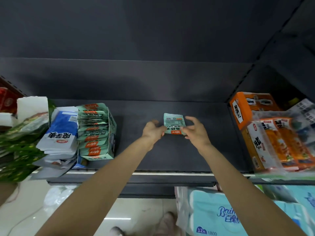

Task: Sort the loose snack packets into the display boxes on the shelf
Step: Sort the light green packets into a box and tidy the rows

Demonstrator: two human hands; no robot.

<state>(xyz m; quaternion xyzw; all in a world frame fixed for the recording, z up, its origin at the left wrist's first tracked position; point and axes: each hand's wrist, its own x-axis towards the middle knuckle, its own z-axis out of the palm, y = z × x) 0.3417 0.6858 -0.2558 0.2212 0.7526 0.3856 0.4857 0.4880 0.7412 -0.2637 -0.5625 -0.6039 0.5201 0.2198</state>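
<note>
Both my arms reach forward over the dark shelf (pixel 170 155), hands meeting at centre frame. Between them, a small mint-green snack packet (pixel 173 122) with an orange label strip along its near edge and a barcode near its far edge. It sits above the bare middle stretch of the shelf; whether its underside touches the shelf surface I cannot tell.

My left hand (pixel 152 130) is curled closed on the packet's left edge, thumb and fingers pinching it. My right hand (pixel 196 132) is at the packet's right near corner, fingers half spread and bent; the lower fingertips touch the packet, the upper fingers arch free above it. A loose hold rather than a full grip.

Left of centre on the shelf: a mint-green display box (pixel 102 133), open at the top and packed with a row of matching green-and-orange packets standing on edge. Well apart from the packet in my hands. Just beside the box, further left, a stack of blue-and-white bags (pixel 59 133), then green bags (pixel 18 147) blurred at the frame's left edge.

Right side of frame: an orange display box (pixel 238 109), with clear-wrapped orange snack packs (pixel 279 143) lying tilted in front of it.

Lower right, below the shelf: pale blue tissue-roll packs (pixel 218 213). Light tiled floor (pixel 136 212) at bottom centre.
</note>
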